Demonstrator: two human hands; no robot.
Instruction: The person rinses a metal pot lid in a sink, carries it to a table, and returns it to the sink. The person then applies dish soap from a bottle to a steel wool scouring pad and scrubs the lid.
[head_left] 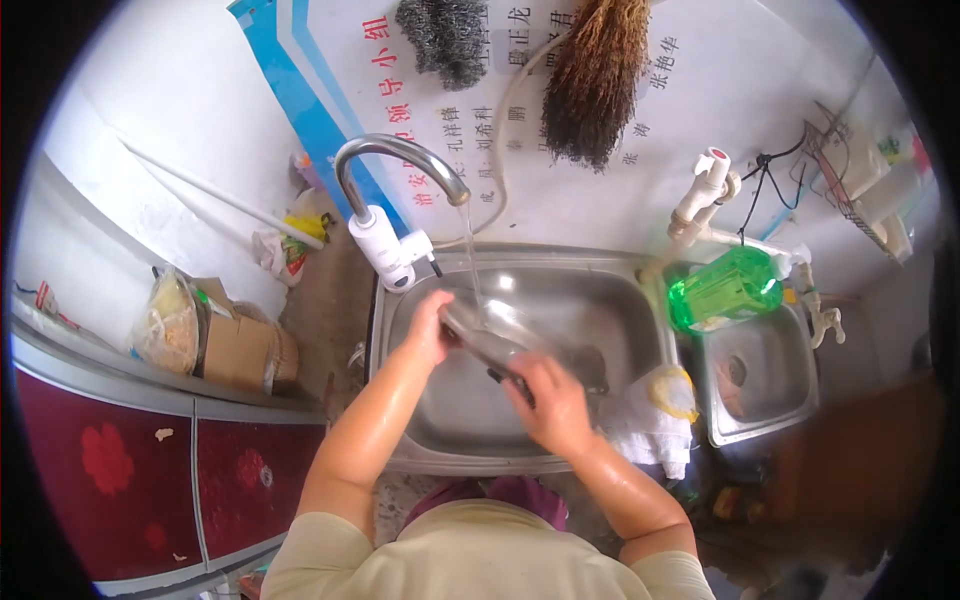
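Note:
My left hand [432, 328] is closed around the upper left end of a shiny metal object [483, 340], long and flat-looking from here. Motion blurs it, so its exact kind cannot be made out. At its lower right end, my right hand [552, 402] has its fingers bent against it, with something small and dark at the fingertips. Both hands are over the large steel sink [450, 425]. Water [472, 250] runs from the curved faucet [400, 150] down beside the metal object. A dark patch in the basin, right of my right hand, is unclear.
A white cloth [645, 430] and a yellow ring-shaped item [675, 392] lie on the sink's right edge. A green bottle [725, 290] lies above the smaller sink [770, 405]. A straw brush [600, 80] and steel wool [445, 40] hang on the wall. A cardboard box [237, 350] stands left.

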